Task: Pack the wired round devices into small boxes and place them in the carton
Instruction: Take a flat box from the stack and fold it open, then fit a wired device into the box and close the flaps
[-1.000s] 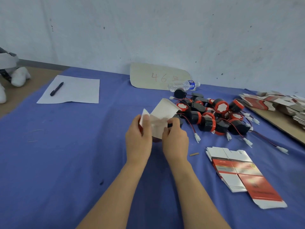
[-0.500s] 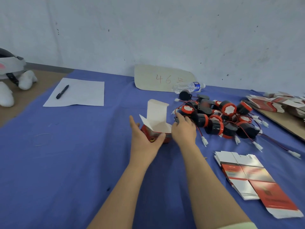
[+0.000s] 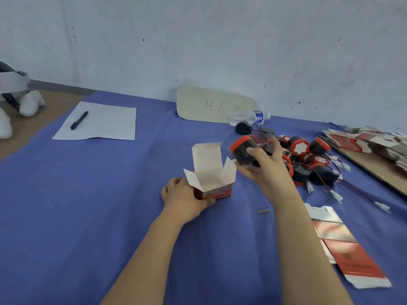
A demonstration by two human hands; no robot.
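head: blue tablecloth (image 3: 66, 216), whitish wall (image 3: 198, 40)

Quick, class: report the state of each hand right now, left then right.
Left hand: closed, gripping the open box on the table.
Right hand: closed, holding a device off the table, just right of the box.

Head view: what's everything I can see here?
Small box: one, red outside, white inside, flaps open, table centre.
Held device: one, black with red rim, just right of box.
Device pile: several, black and red, wired, right of box.
Flat boxes: two stacks, red and white, right side.
Paper: one, white, far left; black pen on it.
Cardboard sign: one, beige, at the wall.
Bottle: one, clear, lying by sign.
Left hand: grips box.
Right hand: holds device.
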